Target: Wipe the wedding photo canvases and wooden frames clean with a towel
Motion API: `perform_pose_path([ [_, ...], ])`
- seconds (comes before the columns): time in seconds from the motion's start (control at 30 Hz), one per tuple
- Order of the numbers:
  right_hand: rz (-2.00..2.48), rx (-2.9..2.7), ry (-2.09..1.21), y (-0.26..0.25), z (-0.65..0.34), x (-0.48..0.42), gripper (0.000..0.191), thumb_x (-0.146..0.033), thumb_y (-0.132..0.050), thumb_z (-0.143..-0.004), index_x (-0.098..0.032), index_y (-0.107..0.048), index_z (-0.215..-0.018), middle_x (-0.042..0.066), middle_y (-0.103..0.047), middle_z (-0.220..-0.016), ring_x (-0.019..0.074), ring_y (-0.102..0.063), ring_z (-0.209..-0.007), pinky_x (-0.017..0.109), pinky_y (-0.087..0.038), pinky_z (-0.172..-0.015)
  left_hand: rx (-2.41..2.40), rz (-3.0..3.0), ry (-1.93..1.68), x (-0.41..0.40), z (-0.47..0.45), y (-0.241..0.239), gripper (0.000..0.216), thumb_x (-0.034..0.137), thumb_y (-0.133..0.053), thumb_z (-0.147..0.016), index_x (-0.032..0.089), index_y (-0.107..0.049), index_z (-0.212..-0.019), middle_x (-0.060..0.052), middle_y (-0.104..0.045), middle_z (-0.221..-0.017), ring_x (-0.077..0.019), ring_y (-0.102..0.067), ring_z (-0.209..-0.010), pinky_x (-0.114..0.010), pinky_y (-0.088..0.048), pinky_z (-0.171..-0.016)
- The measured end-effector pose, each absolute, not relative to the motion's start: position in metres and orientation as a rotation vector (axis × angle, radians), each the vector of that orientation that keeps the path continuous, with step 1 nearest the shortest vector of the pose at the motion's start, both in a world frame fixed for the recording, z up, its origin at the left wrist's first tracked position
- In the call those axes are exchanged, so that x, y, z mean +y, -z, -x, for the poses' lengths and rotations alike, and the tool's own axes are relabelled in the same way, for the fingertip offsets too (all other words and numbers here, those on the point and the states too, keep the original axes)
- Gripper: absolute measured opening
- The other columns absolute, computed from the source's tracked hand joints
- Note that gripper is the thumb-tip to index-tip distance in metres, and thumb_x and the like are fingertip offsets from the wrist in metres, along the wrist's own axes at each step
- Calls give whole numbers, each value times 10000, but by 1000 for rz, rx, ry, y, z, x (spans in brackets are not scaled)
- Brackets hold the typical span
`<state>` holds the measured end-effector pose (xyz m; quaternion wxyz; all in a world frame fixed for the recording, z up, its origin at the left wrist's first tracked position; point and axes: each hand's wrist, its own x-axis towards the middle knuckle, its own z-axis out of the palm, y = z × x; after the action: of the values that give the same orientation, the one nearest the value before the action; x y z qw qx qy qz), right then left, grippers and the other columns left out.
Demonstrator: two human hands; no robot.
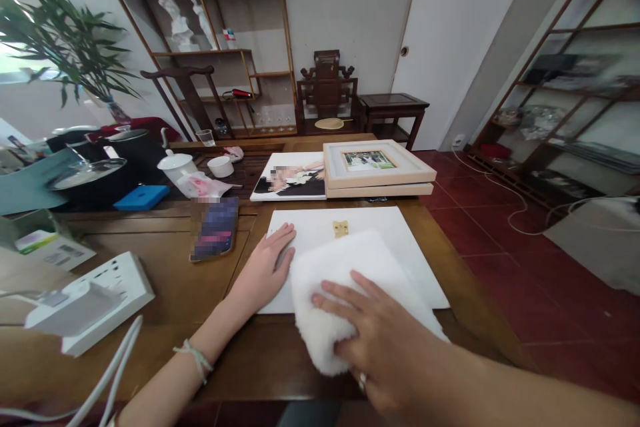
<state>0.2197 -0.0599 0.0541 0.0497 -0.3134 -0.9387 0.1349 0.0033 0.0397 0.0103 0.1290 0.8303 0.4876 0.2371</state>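
White fluffy cloth [345, 263] beneath the right hand [377, 337], over a board [413, 257].

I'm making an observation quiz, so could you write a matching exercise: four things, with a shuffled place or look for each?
1. Left hand
2. Right hand
3. Cloth
4. Top frame

A. Stacked on another frame
B. Laid over the cloth
C. White and fluffy
D. At the left edge of the board

Pairs: 1-D, 2-B, 3-C, 4-A
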Motion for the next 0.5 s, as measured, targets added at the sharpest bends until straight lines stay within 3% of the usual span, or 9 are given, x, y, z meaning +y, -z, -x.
perform_pose_path([
  [0.17,1142,-2636,-345,-47,-231,-18,291,-62,-496,-733,-172,-666,-942,119,-441,-1417,234,-279,-1363,511,-170,-1115,1430,-2398,-700,39,-3,-11,412,308,-392,-905,132,-575,-1230,-135,-514,-1370,-250,-416,-1316,-483,-308,-1093],
  [0.37,1272,-2601,-215,-46,-234,26,282,-80,-463,-802,-112,-638,-1021,225,-471,-1361,265,-296,-1354,507,-216,-1093,1430,-2384,-706,39,-2,-11,433,325,-396,-905,111,-569,-1239,-148,-506,-1375,-257,-407,-1321,-473,-296,-1102],
  [0.5,1268,-2643,-237,-47,-233,20,285,-54,-463,-783,-86,-641,-1003,235,-461,-1366,302,-267,-1362,530,-216,-1088,1429,-2379,-692,39,-3,-11,442,316,-388,-907,89,-563,-1244,-158,-504,-1374,-257,-404,-1323,-475,-291,-1103],
])
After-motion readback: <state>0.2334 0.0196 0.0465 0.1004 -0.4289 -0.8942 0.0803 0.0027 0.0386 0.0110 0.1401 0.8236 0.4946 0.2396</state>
